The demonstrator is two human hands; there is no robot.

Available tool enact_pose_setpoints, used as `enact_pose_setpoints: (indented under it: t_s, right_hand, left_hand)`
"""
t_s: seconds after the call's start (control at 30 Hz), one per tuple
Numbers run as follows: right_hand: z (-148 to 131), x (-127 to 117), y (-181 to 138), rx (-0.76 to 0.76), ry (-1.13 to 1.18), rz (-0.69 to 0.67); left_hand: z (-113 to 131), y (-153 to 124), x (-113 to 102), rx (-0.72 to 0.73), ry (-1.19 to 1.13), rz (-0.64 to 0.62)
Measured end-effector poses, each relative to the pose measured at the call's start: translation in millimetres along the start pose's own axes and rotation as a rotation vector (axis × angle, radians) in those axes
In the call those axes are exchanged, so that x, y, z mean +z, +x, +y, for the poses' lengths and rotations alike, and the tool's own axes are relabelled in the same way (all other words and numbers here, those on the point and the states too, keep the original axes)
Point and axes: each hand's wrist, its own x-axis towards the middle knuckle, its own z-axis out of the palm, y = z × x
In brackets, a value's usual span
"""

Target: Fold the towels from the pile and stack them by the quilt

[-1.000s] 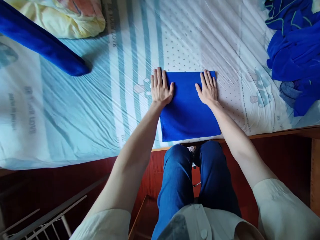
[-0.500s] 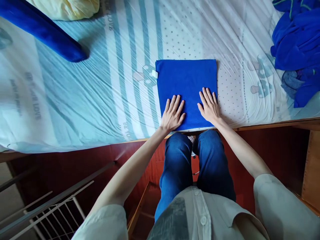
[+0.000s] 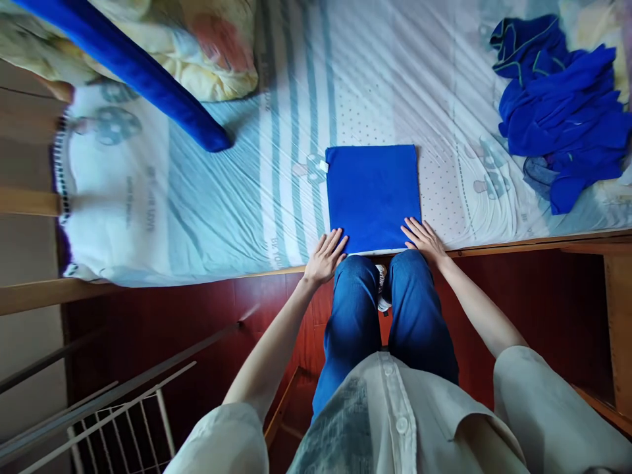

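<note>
a folded blue cloth lies flat on the bed sheet, close to the near edge of the bed and straight in front of the person's knees. it makes a neat, nearly square shape, with a small white label sticking out at its far left corner. the left hand is at the near left corner of the cloth, palm down, fingers a little apart, their tips on or right by the edge. the right hand is at the near right corner, its fingers spread and reaching onto the cloth — neither hand is clamped on anything, though whether a thumb is tucked under the edge i cannot tell. well off to the right is a crumpled heap of blue clothes, some of it with green trim, and a grey-blue piece at its near side. on the far left a long blue roll slants in from the corner, in front of a yellowish quilt. below are the person's jeans and pale shirt — and a white rack at the lower left.
</note>
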Motion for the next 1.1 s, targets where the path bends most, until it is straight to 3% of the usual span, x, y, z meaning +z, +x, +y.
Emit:
enact_pose_setpoints:
  t_s: [0.17, 0.27, 0.4, 0.5, 0.67, 0.83, 0.97, 1.1]
  right_hand:
    - [5, -8, -16, 0.123, 0.199, 0.086]
    - [6, -18, -10, 0.334, 0.381, 0.146]
    - [-4, -28, -3, 0.654, 0.440, 0.196]
    - [-15, -27, -6, 0.778, 0.347, 0.177]
    - [-15, -23, -9, 0.839, 0.328, 0.132]
    - [-5, -16, -6, 0.896, 0.581, 0.081]
    - [0, -10, -5, 0.955, 0.763, 0.180]
    - [5, -6, -5, 0.818, 0.850, 0.272]
  left_hand:
    - [13, -13, -18, -0.165, -0.114, -0.013]
    - [20, -1, -37, -0.379, -0.225, -0.031]
    - [40, 13, -49, -0.649, -0.310, 0.079]
    - [53, 12, -44, -0.750, -0.267, 0.173]
    - [51, 7, -36, -0.794, -0.271, 0.188]
    - [40, 14, -31, -0.858, -0.306, 0.157]
    - [37, 16, -28, -0.840, -0.351, 0.210]
    - [35, 17, -27, -0.762, -0.393, 0.243]
